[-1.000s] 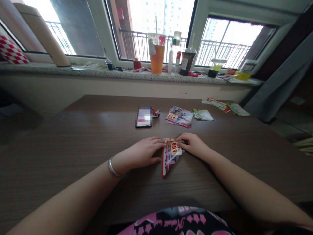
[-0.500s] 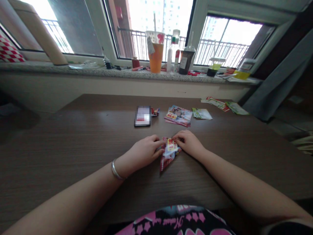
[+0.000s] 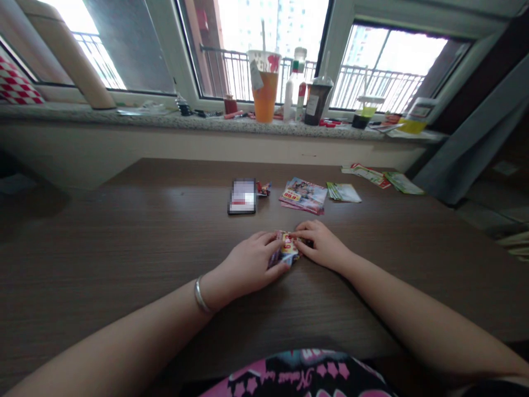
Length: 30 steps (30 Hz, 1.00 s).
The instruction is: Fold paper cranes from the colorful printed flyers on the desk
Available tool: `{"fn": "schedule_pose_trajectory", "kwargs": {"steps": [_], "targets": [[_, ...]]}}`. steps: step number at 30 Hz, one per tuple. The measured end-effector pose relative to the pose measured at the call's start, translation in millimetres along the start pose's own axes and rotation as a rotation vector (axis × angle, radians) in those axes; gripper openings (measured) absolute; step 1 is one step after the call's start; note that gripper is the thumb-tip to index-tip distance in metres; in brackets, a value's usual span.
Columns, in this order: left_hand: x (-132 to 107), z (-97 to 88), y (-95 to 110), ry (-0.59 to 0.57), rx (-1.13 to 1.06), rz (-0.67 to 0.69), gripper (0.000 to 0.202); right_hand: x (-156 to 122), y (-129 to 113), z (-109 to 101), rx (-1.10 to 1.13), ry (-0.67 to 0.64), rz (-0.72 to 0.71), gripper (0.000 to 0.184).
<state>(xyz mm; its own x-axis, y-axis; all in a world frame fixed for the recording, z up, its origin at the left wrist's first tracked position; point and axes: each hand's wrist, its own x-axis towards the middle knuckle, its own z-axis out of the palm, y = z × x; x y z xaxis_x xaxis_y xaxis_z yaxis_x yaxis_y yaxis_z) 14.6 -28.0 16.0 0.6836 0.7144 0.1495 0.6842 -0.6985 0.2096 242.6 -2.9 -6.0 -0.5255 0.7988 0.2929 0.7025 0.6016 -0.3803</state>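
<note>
A small folded flyer [image 3: 290,247], printed in red, yellow and blue, lies on the brown table between my hands. My left hand [image 3: 258,259], with a silver bangle at its wrist, holds the paper's left side and covers part of it. The thumb lies along the near edge and the fingers rest across the top. From the other side my right hand [image 3: 320,242] grips the right edge with bent fingertips. Most of the folds are hidden under my fingers.
Beyond my hands lie a phone [image 3: 242,196], a small crumpled paper piece [image 3: 263,189], a stack of flyers [image 3: 303,195] and some green-white leaflets [image 3: 344,192]. More leaflets [image 3: 371,175] are at the back right. Cups and bottles stand on the windowsill [image 3: 215,123].
The flyer's long point toward me has been folded up, so the paper is now shorter. My left hand has moved right and over it; my right hand has barely moved.
</note>
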Motion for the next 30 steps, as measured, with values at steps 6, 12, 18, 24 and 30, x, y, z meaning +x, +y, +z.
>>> {"fn": "schedule_pose_trajectory", "kwargs": {"steps": [6, 12, 18, 24, 30], "targets": [[-3.4, 3.8, 7.6, 0.027, 0.073, 0.068, 0.045, -2.7, -3.3, -1.7, -0.061, -0.034, -0.025, 0.031], [-1.3, 11.1, 9.5, 0.050, 0.164, 0.106, 0.042, -1.8, -3.2, -3.3, -0.093, -0.063, -0.046, 0.033], [-1.4, 15.9, 6.2, 0.041, 0.188, 0.106, 0.046, -0.7, -5.2, -4.3, -0.125, -0.083, -0.037, 0.035], [-1.7, 16.4, 4.1, 0.049, 0.151, 0.099, 0.045, -1.1, -6.0, -4.5, -0.155, -0.093, -0.039, 0.037], [1.1, 23.5, -6.4, 0.030, 0.072, 0.060, 0.053, 0.2, -3.5, -2.8, -0.133, -0.077, -0.039, 0.038]]}}
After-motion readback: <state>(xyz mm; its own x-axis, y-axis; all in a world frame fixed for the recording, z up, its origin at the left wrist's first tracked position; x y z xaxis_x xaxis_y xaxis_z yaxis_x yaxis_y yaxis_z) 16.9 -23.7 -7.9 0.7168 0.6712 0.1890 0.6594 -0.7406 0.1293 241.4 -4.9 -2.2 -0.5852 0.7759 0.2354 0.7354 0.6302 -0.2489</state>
